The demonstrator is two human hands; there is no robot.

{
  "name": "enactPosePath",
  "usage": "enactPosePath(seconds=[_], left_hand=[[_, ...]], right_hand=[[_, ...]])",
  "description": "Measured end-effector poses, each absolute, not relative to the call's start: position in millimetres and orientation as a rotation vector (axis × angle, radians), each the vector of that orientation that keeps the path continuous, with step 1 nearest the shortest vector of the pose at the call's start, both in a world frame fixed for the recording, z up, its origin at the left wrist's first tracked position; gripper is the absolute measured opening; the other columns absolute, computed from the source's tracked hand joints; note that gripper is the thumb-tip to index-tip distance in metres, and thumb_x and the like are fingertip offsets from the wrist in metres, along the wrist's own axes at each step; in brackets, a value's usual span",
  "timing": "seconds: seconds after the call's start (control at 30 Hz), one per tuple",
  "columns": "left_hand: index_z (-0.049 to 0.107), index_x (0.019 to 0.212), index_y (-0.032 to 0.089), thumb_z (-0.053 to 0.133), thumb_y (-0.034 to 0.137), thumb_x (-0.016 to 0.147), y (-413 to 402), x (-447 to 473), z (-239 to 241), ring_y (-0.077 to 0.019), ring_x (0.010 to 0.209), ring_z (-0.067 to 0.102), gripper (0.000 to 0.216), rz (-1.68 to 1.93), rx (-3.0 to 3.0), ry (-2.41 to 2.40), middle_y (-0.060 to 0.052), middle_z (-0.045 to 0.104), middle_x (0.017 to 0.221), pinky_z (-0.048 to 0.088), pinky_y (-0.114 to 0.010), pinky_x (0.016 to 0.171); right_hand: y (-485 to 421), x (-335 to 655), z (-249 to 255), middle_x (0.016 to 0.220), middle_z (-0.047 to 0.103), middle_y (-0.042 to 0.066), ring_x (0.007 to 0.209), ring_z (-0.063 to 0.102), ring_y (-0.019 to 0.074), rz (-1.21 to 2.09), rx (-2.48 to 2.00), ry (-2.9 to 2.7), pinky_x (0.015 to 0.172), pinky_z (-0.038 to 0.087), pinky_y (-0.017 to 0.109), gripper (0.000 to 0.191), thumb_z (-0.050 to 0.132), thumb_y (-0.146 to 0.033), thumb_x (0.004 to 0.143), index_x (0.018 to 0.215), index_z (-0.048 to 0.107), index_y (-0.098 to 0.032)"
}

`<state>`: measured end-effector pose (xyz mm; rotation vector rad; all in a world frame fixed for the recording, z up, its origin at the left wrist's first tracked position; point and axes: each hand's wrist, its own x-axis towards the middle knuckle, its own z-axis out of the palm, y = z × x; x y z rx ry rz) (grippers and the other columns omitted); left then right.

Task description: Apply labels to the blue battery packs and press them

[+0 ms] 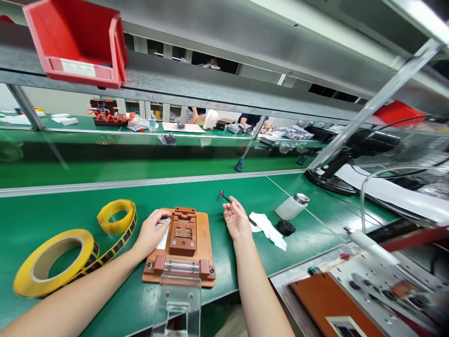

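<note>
My right hand [237, 219] is closed around a thin black stick-like tool [227, 199], whose rear end shows past the palm. At its far tip is a small dark reddish piece [220, 193]; I cannot tell whether they touch. My left hand [153, 232] rests at the left side of a brown fixture [204, 234], fingers curled over a small silvery-white item [163, 239] partly hidden beneath them. The fixture has a raised block [183, 245] with a shaped recess. Its clear hinged cover [178, 299] is swung open toward me.
Left of the fixture lie a yellow tape roll [26, 276] and a smaller yellow coil [108, 224], joined by a strip. On the right are a white wipe [270, 229], a black cap [286, 228], a white bottle [289, 209] and a black fan [368, 145]. A red bin [80, 70] sits overhead.
</note>
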<state>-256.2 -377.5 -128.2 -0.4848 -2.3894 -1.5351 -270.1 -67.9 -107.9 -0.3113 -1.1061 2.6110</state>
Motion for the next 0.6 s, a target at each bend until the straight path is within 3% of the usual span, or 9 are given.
enactPosePath(seconds=[0.17,0.6], left_hand=[[0.070,0.102,0.024,0.058,0.035,0.090,-378.7,-257.6,-130.9,-0.0206,0.099,0.064,0.020,-1.524,-0.490,-2.408,-0.004,0.069,0.110,0.050,-0.033,0.086],[0.069,0.102,0.025,0.057,0.037,0.090,-380.4,-260.2,-135.0,-0.0212,0.101,0.065,0.021,-1.502,-0.503,-2.416,-0.004,0.069,0.111,0.050,-0.033,0.087]], right_hand=[[-66.6,-270.1,-110.9,0.074,0.073,0.000,0.077,0.072,0.0134,2.609,-0.304,-1.101,0.058,0.056,0.016,0.045,0.090,-0.027,0.064,0.105,0.073,-0.020],[-66.6,-270.6,-113.0,0.075,0.073,0.000,0.078,0.072,0.0130,2.608,-0.290,-1.106,0.058,0.056,0.016,0.038,0.088,-0.026,0.069,0.103,0.074,-0.021]])
